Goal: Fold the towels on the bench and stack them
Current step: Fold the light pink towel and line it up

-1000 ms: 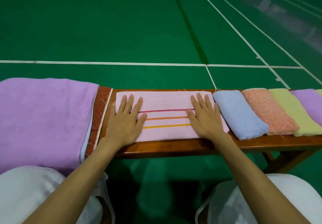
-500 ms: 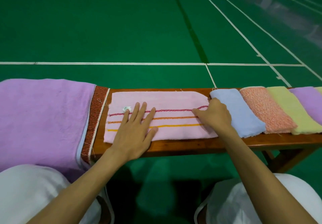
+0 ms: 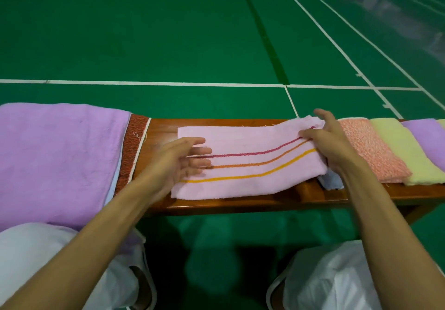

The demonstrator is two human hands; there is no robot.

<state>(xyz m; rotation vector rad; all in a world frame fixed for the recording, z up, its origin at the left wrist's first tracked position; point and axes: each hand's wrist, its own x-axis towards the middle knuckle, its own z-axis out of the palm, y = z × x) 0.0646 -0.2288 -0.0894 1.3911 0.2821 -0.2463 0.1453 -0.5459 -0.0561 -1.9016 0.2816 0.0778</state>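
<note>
**A:** Where is the pink towel [image 3: 245, 165]?

**B:** It lies along the wooden bench [image 3: 240, 202], folded into a long strip. Its right end rides up onto the blue towel [image 3: 331, 180], which shows only as a near corner beneath it.

**A:** And the hands?

**B:** The right hand [image 3: 337, 146] grips that raised end, fingers curled over the edge. The left hand [image 3: 175, 160] is spread and relaxed over the left end. It is blurred, so I cannot tell if it touches.

**A:** How would you land it well?

**B:** I'd carry both ends level so the thin woven cloth doesn't sag. Then I'd square its edges with the strip below before pressing it flat.

**A:** What about the rest?

**B:** To the right lie a speckled salmon towel [image 3: 368, 150], a yellow towel [image 3: 404, 150] and a lilac towel [image 3: 426, 136]. They are plump terry strips, side by side and touching. At the left, a fluffy large purple towel [image 3: 55, 155] drapes over a brick-red cloth [image 3: 132, 148].
</note>
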